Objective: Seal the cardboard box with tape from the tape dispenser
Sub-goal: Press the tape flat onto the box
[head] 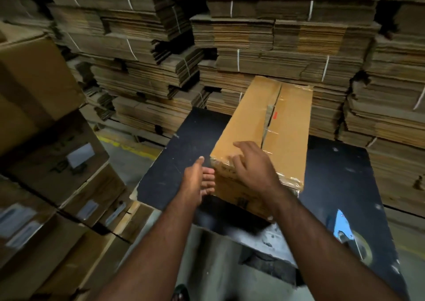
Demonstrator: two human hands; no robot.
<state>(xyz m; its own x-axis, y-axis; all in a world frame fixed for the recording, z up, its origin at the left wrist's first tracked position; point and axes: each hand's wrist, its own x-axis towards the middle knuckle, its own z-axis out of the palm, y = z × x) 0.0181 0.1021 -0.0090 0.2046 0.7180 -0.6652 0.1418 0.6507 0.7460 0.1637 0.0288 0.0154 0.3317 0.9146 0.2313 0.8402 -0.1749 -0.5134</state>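
Clearly, much of the sealing is judged to be done, though not all of it. At the far left, stacked cartons point(53, 162) with labels are seen, and bundles of flattened cardboard point(253, 48) are piled behind the work area. The left hand point(197, 181) is held at the near left corner of the cardboard box point(271, 126), its fingers loosely spread and laid against the near end face, nothing being gripped. The box is set lengthwise on the dark counter point(184, 144), its near end towards the person and its far end close to the piled cardboard. Glossy tape is visible along the near top edge and wrapped over that corner, and some is made out at the far end as well. The centre seam between the two top flaps, however, appears gapped and only partly bridged, with short strips across it; whether a full strip runs along it cannot be told. The right hand point(253, 165) is laid over the near top edge, fingers spread and slightly bent, apparently pressing tape down rather than pinching anything. Further right, the blue tape dispenser point(351, 234) lies on the counter near its front corner, well apart from both hands. A further pass along the seam is probably left.
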